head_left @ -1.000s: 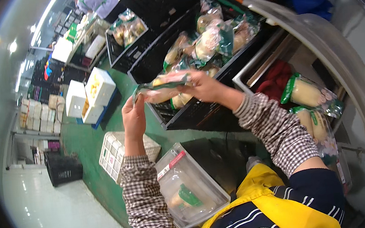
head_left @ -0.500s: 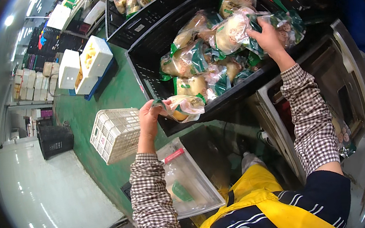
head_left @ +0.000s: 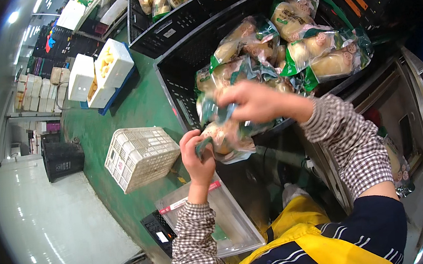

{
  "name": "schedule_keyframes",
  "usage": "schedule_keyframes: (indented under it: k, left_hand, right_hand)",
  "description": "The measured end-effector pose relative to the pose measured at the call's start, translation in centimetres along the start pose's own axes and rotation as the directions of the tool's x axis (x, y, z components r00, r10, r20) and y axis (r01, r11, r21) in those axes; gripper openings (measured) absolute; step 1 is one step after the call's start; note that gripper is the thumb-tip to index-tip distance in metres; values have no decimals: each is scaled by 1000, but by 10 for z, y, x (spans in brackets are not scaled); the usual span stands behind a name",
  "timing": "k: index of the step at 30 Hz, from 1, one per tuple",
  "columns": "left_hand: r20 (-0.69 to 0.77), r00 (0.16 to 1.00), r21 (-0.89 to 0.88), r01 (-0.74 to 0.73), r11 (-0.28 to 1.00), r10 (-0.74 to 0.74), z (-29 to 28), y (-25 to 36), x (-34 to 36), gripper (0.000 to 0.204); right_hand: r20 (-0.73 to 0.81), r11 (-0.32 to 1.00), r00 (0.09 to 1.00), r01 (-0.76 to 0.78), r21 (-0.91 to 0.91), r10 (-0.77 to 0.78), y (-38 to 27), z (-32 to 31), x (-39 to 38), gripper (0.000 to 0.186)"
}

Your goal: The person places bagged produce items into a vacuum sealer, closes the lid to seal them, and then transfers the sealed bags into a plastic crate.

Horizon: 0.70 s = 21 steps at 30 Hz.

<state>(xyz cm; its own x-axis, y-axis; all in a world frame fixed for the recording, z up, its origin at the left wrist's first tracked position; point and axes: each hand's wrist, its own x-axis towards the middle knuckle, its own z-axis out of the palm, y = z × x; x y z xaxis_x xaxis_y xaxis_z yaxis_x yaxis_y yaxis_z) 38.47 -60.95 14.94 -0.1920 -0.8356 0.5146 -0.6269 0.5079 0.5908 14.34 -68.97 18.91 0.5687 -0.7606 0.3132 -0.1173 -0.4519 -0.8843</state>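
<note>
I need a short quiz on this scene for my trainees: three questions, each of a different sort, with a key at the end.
1. Multiple choice: What does the person's left hand grip?
a) a knife
b) the edge of a bag
c) a lid

2. True or false: The white basket stands on the green floor.

3. Open question: What lies in the large black crate in front of the person?

Key:
1. b
2. True
3. Several clear bags with green ends, holding pale pieces
</note>
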Motion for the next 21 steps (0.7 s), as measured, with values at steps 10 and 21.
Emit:
schedule_keyframes:
  k: [10,21]
  left_hand:
    - [77,992,184,-108,977,95,14,0,-14,38]
    - [68,997,184,-43,982,31,20,-2,-14,30]
  right_hand:
    - [389,748,749,-636,191,537,56,-16,30,31]
    - [-541,527,161,-563,636,825,200,-86,9,66]
